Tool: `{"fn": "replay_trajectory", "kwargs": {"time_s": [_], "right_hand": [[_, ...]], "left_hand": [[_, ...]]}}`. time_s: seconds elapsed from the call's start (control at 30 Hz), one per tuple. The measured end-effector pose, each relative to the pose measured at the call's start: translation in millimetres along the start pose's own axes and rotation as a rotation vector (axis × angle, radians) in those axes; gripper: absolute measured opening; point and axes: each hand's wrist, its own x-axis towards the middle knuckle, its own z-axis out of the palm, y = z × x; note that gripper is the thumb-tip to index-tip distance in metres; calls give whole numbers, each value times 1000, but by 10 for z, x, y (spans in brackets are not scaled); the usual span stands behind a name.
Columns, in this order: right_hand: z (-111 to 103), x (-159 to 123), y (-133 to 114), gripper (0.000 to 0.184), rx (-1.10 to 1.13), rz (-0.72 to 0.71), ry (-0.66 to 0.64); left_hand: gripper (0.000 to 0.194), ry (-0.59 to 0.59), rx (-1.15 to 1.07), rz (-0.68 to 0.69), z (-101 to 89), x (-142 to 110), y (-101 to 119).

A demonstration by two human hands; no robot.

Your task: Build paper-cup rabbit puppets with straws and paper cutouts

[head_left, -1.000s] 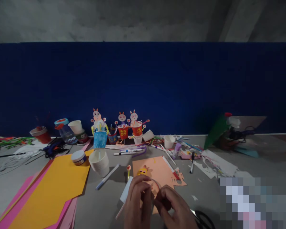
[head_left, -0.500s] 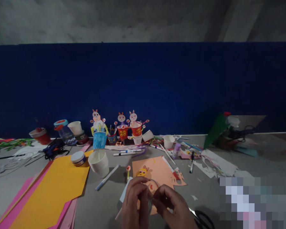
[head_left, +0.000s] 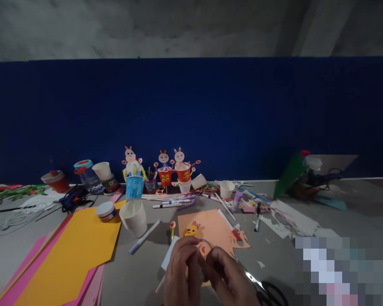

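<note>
My left hand (head_left: 182, 272) and my right hand (head_left: 228, 276) meet low in the middle, fingertips pinched together. Between them is something thin and pale, mostly hidden by the fingers; its kind is unclear. Just beyond the fingertips shows a small peach piece with a red heart-like mark (head_left: 203, 250). Behind it, a yellow rabbit face cutout (head_left: 190, 230) lies on a sheet of orange paper (head_left: 210, 221). A light-blue slip (head_left: 170, 253) lies against my left hand. Scissors with black handles (head_left: 253, 280) rest beside my right hand.
At left are yellow card sheets (head_left: 73, 250), a lidded jar (head_left: 106, 211) and stacked white paper cups (head_left: 134, 221). A blue-white marker (head_left: 144, 237) lies near them. Rabbit figures in red cups (head_left: 183, 173) stand along the back. A glue stick (head_left: 236, 201) and paper scraps (head_left: 290, 216) lie right.
The fingers have drawn slightly closer together, and the thin curved strip seen around them is now mostly hidden. My right hand has shifted a little left, uncovering more of the scissors.
</note>
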Motion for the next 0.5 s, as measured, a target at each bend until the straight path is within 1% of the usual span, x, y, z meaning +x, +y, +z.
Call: {"fn": "replay_trajectory", "kwargs": {"time_s": [0.1, 0.2, 0.33, 0.4, 0.43, 0.5], "right_hand": [[-7, 24, 17, 48, 136, 32, -61], [-18, 29, 7, 53, 215, 81, -54], [-3, 32, -13, 56, 381, 171, -118], [28, 39, -1, 55, 440, 193, -78], [46, 43, 11, 54, 458, 197, -43], [80, 53, 43, 53, 483, 202, -11]], "left_hand": [[31, -1, -8, 0, -10, -7, 14], [27, 28, 2, -3, -14, 7, 36], [19, 96, 33, 91, -5, 44, 46], [18, 108, 34, 105, 1, 57, 44], [18, 104, 28, 101, 3, 61, 44], [20, 96, 8, 95, 6, 61, 47]]}}
